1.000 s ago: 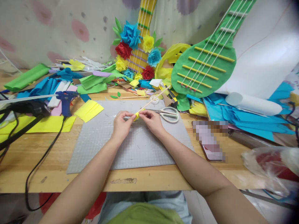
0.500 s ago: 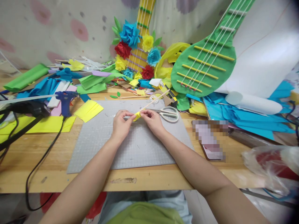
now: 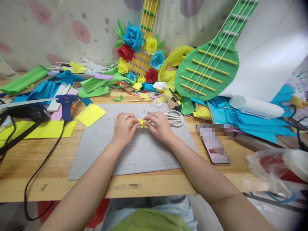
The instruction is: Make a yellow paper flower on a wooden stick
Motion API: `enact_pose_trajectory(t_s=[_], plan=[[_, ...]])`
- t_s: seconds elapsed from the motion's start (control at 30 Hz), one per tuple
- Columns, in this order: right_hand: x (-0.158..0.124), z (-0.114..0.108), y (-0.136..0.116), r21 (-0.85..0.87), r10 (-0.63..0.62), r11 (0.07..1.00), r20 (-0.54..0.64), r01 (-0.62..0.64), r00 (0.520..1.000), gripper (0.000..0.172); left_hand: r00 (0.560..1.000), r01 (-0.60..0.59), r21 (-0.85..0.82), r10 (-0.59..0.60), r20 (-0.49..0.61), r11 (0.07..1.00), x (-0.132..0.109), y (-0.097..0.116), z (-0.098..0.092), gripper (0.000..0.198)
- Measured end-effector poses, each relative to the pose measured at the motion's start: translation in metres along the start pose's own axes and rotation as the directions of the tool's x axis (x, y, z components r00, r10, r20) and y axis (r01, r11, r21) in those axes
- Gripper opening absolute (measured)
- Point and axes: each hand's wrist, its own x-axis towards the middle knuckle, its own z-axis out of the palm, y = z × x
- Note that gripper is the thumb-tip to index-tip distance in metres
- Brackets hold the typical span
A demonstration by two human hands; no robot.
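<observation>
Both my hands meet over the far half of a grey cutting mat [image 3: 134,154]. My left hand [image 3: 124,126] and my right hand [image 3: 160,125] each pinch a small yellow paper piece [image 3: 141,122] between their fingertips. The thin wooden stick is hidden under my right hand's fingers. White-handled scissors [image 3: 174,117] lie on the mat just right of my right hand. A folded yellow paper sheet [image 3: 90,114] rests at the mat's far left corner.
A blue glue gun [image 3: 65,102] with a black cord [image 3: 40,166] stands at the left. Paper scraps, paper flowers [image 3: 137,38] and a green paper guitar [image 3: 207,70] crowd the back. A phone [image 3: 214,144] and a plastic bag [image 3: 276,170] lie at the right.
The stick that rose toward the back right has dropped flat and gone under my right hand. Both hands have lowered closer to the mat, still pinching the yellow piece.
</observation>
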Motion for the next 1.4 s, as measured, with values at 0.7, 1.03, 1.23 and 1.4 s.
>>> enact_pose_trajectory(t_s=[0.7,1.03,1.23,1.4], plan=[[-0.003,0.005,0.000,0.049,0.022,0.998,0.187,-0.032,0.982,0.016,0.990,-0.031,0.033,0.026,0.141,0.999,-0.003,-0.006,0.000,0.014],[-0.002,0.007,0.001,0.073,0.063,0.994,0.193,-0.078,0.979,0.010,0.980,0.044,-0.004,-0.043,0.194,0.999,-0.001,-0.005,0.001,0.021],[-0.001,0.009,0.000,0.031,0.069,0.997,0.182,-0.076,0.981,0.015,0.979,0.130,-0.111,-0.110,0.171,0.985,-0.002,-0.006,0.005,0.017],[-0.002,0.009,0.000,0.008,0.069,0.997,0.198,-0.071,0.978,0.018,0.973,0.158,-0.161,-0.127,0.191,0.974,-0.002,-0.008,0.008,0.013]])
